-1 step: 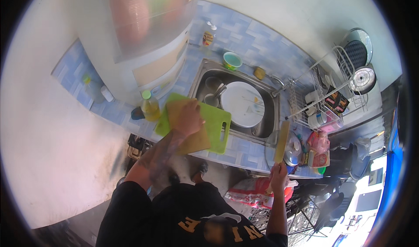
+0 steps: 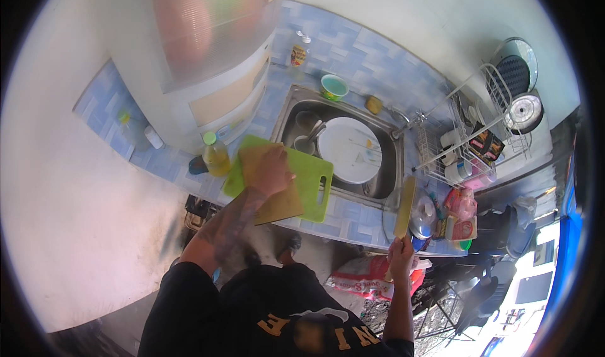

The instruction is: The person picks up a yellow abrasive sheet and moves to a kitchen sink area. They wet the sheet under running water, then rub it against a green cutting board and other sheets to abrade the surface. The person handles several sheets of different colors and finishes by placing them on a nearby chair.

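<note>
My left hand [image 2: 272,171] is closed, its fingers curled down on a brown flat board [image 2: 283,207]. Whatever the fingers hold, if anything, is hidden under them. That brown board lies over a green cutting board [image 2: 313,190] with a handle slot, which overlaps the sink's near-left rim. Off to the right, my right hand [image 2: 400,255] grips the lower end of a long, flat yellowish strip [image 2: 406,207], held upright past the counter's front edge; its exact kind is unclear. A white plate [image 2: 346,152] sits in the metal sink [image 2: 398,161], beside a few cups [image 2: 305,144].
Left of the boards stands a bottle of yellow liquid [image 2: 216,155]. Behind the sink are a green bowl [image 2: 334,87], a sponge [image 2: 374,105] and a squeeze bottle [image 2: 299,49]. A dish rack [image 2: 435,149] stands right, near a metal lid [image 2: 423,215]. A red-white sack [image 2: 362,278] lies below.
</note>
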The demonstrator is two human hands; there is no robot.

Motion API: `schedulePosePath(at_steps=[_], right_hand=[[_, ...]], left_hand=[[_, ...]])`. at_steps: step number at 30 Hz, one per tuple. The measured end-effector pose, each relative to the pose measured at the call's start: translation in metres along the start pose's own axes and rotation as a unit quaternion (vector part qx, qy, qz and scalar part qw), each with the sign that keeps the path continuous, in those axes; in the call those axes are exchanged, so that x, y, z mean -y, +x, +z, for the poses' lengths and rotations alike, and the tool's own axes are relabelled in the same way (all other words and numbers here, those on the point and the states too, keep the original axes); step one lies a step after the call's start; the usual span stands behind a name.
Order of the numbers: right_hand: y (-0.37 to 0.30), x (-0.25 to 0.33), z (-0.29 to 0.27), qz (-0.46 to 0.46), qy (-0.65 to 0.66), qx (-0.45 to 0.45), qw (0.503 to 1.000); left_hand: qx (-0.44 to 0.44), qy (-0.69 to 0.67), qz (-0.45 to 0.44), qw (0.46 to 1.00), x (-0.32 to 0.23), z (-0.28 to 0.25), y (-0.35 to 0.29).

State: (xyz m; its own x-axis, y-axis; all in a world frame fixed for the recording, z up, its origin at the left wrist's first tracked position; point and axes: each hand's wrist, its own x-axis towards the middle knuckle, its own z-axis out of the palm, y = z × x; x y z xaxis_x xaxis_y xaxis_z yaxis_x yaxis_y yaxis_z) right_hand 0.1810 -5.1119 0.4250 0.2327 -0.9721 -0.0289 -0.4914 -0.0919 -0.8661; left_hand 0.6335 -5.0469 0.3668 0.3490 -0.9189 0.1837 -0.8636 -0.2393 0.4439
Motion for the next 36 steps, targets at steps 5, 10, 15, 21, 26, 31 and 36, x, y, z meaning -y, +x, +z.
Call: schedulePosePath(at_steps=[5,10,15,21,26,31,36], right_hand=[[-0.034,-0.025,0.003,0.016,-0.043,0.011,0.999],[-0.026,-0.022,0.03,-0.026,-0.001,0.028,0.999],[0.008,0.0,0.04,-0.028,0.04,0.093,0.995],[0.054,0.004,0.05,-0.137,-0.036,0.085,0.986],[0.067,-0.001,0.059,-0.152,-0.036,0.073,0.985],[0.06,-0.015,0.063,-0.148,-0.022,0.063,0.987],[0.06,-0.027,0.063,-0.167,-0.026,0.055,0.984]], left_hand=[[-0.007,-0.022,0.044,0.999,0.002,0.001,0.003],[-0.018,-0.037,0.019,0.999,0.022,0.002,0.025],[-0.082,-0.024,0.027,0.996,0.016,0.013,0.021],[-0.041,0.014,0.05,0.998,0.001,0.006,0.004],[-0.025,0.061,0.04,0.997,-0.002,0.003,0.007],[-0.031,0.01,0.065,0.997,0.008,0.012,-0.002],[0.041,0.021,0.061,0.997,0.006,0.021,-0.012]])
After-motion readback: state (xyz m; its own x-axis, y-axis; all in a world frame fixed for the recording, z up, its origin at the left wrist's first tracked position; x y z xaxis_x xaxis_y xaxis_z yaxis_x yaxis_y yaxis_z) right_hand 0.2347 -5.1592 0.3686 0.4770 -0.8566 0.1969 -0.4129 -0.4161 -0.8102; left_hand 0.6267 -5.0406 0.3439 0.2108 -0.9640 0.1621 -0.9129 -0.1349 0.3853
